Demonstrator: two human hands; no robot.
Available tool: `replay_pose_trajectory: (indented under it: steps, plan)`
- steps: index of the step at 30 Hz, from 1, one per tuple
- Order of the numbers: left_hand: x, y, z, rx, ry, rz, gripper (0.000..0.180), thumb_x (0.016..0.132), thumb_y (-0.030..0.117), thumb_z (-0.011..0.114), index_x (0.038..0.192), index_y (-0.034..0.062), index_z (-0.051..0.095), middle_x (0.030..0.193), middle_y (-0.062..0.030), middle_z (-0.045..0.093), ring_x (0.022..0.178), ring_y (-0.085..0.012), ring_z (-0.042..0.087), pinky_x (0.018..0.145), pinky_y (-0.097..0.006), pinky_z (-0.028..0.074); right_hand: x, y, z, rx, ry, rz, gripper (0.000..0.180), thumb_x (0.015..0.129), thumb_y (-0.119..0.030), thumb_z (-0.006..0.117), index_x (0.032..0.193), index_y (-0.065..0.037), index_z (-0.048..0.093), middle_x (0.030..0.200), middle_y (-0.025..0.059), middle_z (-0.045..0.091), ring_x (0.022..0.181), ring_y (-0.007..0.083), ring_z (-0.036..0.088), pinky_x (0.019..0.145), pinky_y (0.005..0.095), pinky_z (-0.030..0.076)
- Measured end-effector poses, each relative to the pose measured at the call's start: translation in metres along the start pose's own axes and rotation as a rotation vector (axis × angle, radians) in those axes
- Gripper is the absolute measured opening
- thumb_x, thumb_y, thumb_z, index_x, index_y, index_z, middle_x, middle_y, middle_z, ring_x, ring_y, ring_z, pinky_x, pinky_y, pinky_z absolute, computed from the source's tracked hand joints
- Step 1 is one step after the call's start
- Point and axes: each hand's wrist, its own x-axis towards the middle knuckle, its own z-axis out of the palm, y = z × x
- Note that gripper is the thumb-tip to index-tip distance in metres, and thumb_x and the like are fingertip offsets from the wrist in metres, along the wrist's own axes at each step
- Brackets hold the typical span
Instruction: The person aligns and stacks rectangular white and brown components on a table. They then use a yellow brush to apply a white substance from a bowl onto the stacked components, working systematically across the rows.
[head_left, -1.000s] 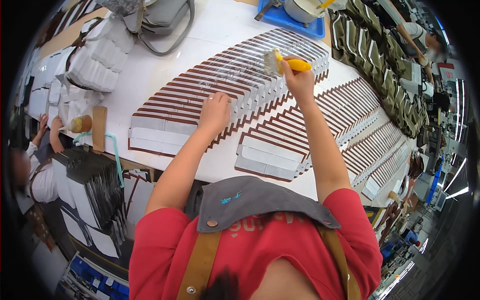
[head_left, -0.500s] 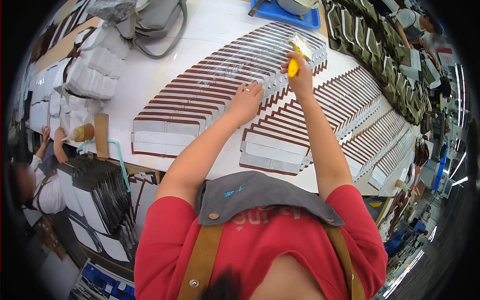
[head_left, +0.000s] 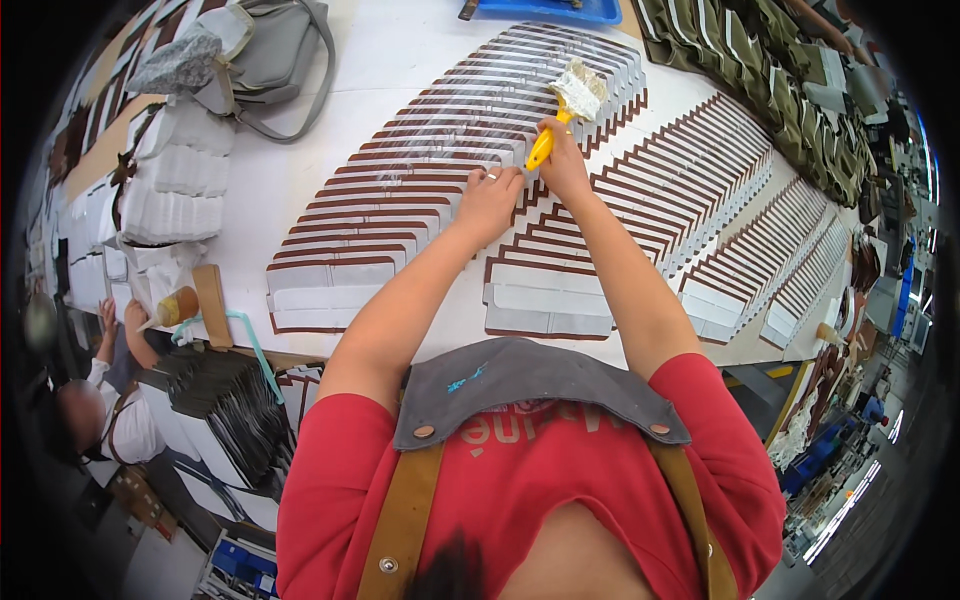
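My right hand (head_left: 565, 165) is closed around the yellow handle of a flat paintbrush (head_left: 541, 150). Its wide bristles are coated with thick white paste and sit over the right part of a long fan of overlapping grey-white panels with brown edges (head_left: 335, 273). On that same fan, near its right side, my left hand (head_left: 488, 207) lies with its fingers out on the panel edges, a ring on one finger. The lower tip of the brush handle comes close to the left fingertips. A second fan of similar panels (head_left: 548, 287) spreads beside it, under my right forearm.
More fans of smaller panels (head_left: 712, 310) lie at the right. Olive strapped pieces (head_left: 700, 50) line the far right edge. A blue tray (head_left: 600, 12) stands at the back. A grey bag (head_left: 285, 70) and white stacks (head_left: 185, 180) occupy the left, where another person (head_left: 135, 420) works.
My right hand has drawn the brush left and toward me, close to my left hand. The left hand stays on the panels. The whole view has shifted slightly.
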Motion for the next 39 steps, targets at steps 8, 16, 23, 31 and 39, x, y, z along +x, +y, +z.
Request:
replay_pose_trajectory:
  steps: [8,16,23,31,39]
  plan:
    - [-0.002,0.003,0.002,0.069,0.032,0.026,0.032,0.070,0.003,0.051,0.102,0.0054,0.051,0.104,-0.0043,0.053,0.095,-0.0183,0.050,0.084,-0.037,0.033,-0.003,0.005,0.005,0.002,0.030,-0.044,0.041,0.072,0.007,0.052,0.107,-0.011,0.041,0.092,0.0144,0.055,0.084,0.0307,0.057,0.072,0.0366,0.046]
    - [-0.003,0.006,0.002,0.040,0.039,0.013,0.033,0.071,0.004,0.051,0.103,0.0052,0.051,0.105,-0.0048,0.053,0.094,-0.0192,0.051,0.085,-0.038,0.033,-0.003,0.004,0.003,-0.062,0.031,-0.028,0.043,0.073,0.005,0.053,0.110,-0.013,0.041,0.093,0.0137,0.056,0.084,0.0319,0.056,0.072,0.0361,0.046]
    - [-0.015,0.008,-0.011,-0.072,0.089,-0.041,0.033,0.071,0.003,0.051,0.103,0.0044,0.052,0.112,-0.0080,0.052,0.104,-0.0230,0.049,0.090,-0.040,0.033,0.006,-0.041,-0.033,-0.078,-0.027,-0.165,0.041,0.074,0.004,0.052,0.110,-0.015,0.050,0.084,0.0137,0.058,0.077,0.0307,0.057,0.068,0.0358,0.046]
    - [-0.049,-0.012,-0.023,0.069,0.082,-0.166,0.033,0.068,0.002,0.052,0.100,0.0022,0.053,0.114,-0.0104,0.049,0.106,-0.0273,0.046,0.090,-0.039,0.035,0.031,-0.109,-0.035,0.012,-0.355,-0.362,0.023,0.081,-0.025,0.061,0.102,-0.016,0.060,0.084,0.0099,0.063,0.068,0.0235,0.059,0.061,0.0313,0.047]
    - [-0.049,-0.010,-0.024,0.075,0.083,-0.179,0.033,0.065,0.001,0.054,0.098,-0.0001,0.054,0.112,-0.0118,0.050,0.103,-0.0282,0.047,0.088,-0.039,0.037,0.075,-0.080,-0.059,-0.183,-0.236,-0.148,0.026,0.080,-0.031,0.059,0.088,-0.007,0.064,0.067,0.0097,0.062,0.058,0.0224,0.058,0.054,0.0308,0.046]
